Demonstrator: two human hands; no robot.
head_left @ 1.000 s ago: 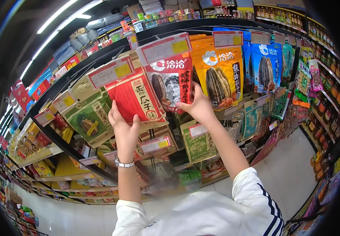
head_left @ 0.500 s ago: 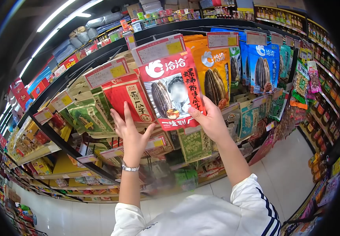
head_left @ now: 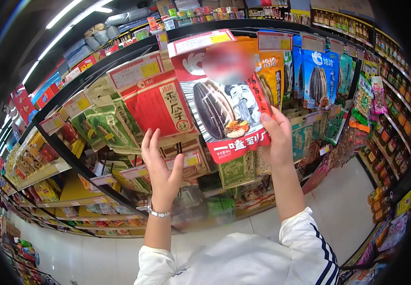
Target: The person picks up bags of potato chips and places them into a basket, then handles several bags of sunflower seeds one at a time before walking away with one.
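Observation:
My right hand [head_left: 278, 137] grips the lower right edge of a red bag of sunflower seeds [head_left: 213, 107], thumb on its front. Large dark seeds are printed on the bag, and its upper part sits under a price tag [head_left: 200, 42] on the rack. My left hand [head_left: 163, 172] is open, fingers apart and pointing up, with its fingertips at the bottom edge of a flatter red seed packet [head_left: 155, 114]. Left of that packet hang green seed packets [head_left: 113, 126]. Orange bags [head_left: 268, 76] and blue bags [head_left: 320, 78] hang to the right.
Lower shelves [head_left: 86, 185] with packaged goods run below and to the left. Small hanging snack packs [head_left: 363, 102] stick out at the right end, before shelves of jars [head_left: 395, 118]. Pale floor tiles [head_left: 343, 199] lie beneath. Cups [head_left: 205, 14] line the rack's top.
The red bag has swung outward and looks larger and lower, tilted more, with my right hand still on it. My left hand has shifted slightly down, off the flatter packet's front.

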